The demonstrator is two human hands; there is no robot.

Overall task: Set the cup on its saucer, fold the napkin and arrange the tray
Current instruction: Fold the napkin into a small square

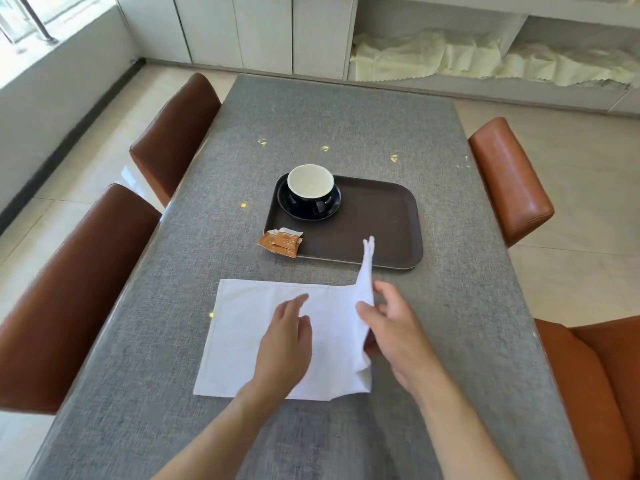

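White napkin (263, 327) lies flat at lower centre of grey table (346, 126). Left hand (287, 344) rests on it, fingers loosely spread, flat. Right hand (398, 330) pinches napkin's right edge, lifting it upright. Cup (310, 188) sits on saucer (332, 206), upper left corner of brown tray (381, 216), mid-frame. Orange sachets (282, 241) overlap tray's lower left edge.

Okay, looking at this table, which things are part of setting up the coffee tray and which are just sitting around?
Part of the job:
cup on its saucer
brown tray
white napkin, right edge lifted by the right hand, left hand flat on it
sachets at the tray's corner, probably

Just lying about:
chairs
pale cloth on the shelves
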